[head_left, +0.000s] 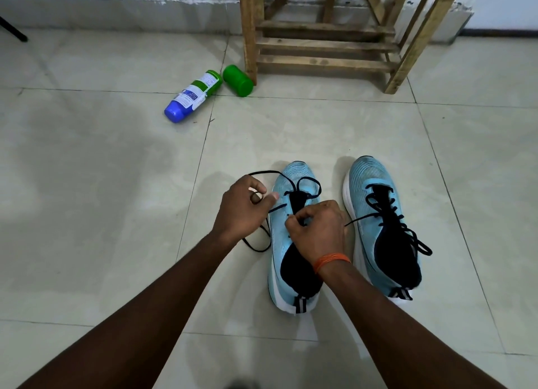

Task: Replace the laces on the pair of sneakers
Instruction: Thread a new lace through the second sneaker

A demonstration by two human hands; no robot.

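The left hand (247, 206) and right hand (318, 228) each pinch the black lace (263, 173) at 1 sneaker (300, 172), grip closed tight. It looks limp and light, best held near its stiff tip.

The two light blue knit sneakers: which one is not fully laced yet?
The left light blue sneaker, where the left hand and right hand work: its black lace crosses only near the toe. The right sneaker is laced to the top.
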